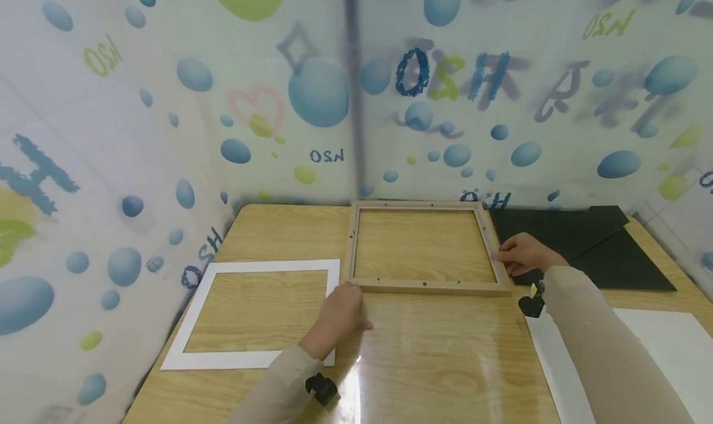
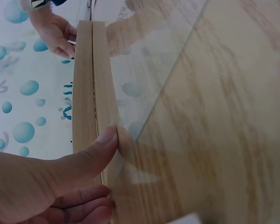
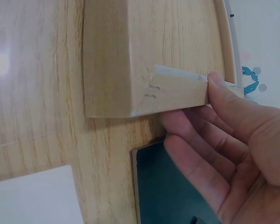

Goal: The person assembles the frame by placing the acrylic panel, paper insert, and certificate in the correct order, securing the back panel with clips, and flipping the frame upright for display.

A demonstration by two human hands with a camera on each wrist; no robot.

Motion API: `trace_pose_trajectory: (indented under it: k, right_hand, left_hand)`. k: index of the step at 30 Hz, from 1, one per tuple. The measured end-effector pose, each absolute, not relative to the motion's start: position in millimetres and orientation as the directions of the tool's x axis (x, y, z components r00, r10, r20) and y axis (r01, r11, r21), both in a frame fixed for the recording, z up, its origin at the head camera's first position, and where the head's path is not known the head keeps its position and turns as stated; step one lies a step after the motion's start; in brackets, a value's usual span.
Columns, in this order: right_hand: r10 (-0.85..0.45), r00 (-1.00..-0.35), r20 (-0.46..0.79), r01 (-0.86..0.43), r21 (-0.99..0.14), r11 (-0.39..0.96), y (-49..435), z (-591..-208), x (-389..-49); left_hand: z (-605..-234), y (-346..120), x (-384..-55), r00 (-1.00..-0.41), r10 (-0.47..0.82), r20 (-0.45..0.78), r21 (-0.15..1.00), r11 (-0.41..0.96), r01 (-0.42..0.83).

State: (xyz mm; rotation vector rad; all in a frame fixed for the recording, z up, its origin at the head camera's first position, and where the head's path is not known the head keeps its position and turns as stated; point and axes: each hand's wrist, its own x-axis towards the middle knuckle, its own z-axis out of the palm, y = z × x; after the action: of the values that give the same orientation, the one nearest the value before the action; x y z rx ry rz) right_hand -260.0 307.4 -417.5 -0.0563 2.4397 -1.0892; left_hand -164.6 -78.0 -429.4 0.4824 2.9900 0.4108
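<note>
A light wooden picture frame (image 1: pixel 424 286) lies at the back middle of the table, staple marks showing at one corner in the right wrist view. My left hand (image 1: pixel 341 312) grips its front left corner, the thumb on the near bar (image 2: pixel 102 88) and the fingers curled beneath. On the right side bar (image 3: pixel 182 91), my right hand (image 1: pixel 525 254) pinches with the thumb above and fingers below. Between my arms lies a clear sheet (image 1: pixel 423 350), which reflects light. A white mat border (image 1: pixel 223 360) rests at the left, close to my left hand.
A black backing board (image 1: pixel 551 229) with a flap lies beyond my right hand. Nearer on the right, a white sheet (image 1: pixel 663 343) lies partly under my right forearm. A patterned curtain (image 1: pixel 317 151) rises along the table's back and left edges.
</note>
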Motion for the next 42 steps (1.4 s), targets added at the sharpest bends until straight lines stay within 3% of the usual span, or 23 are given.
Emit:
trace_pose_trajectory:
  k: [8,15,25,42]
  right_hand:
    - [-0.207,-0.896,-0.393,0.153,-0.71,0.687,306,-416,-258]
    - [-0.208,-0.894,-0.397,0.154,-0.708,0.689,306,-417,-259]
    - [-0.203,-0.891,-0.407,0.164,-0.704,0.691,307,-418,-262]
    - [-0.205,-0.896,-0.393,0.147,-0.7,0.699,308,-419,-260]
  left_hand:
    - [-433,-79,-168,-0.945,0.317,-0.078,0.327,0.904,0.276]
    - [-434,-84,-171,-0.947,0.3,-0.115,0.46,0.861,0.217]
    - [-432,-88,-172,-0.955,0.276,-0.111,0.563,0.809,0.168]
    - [-440,-108,-181,-0.924,0.323,-0.203,0.781,0.623,0.046]
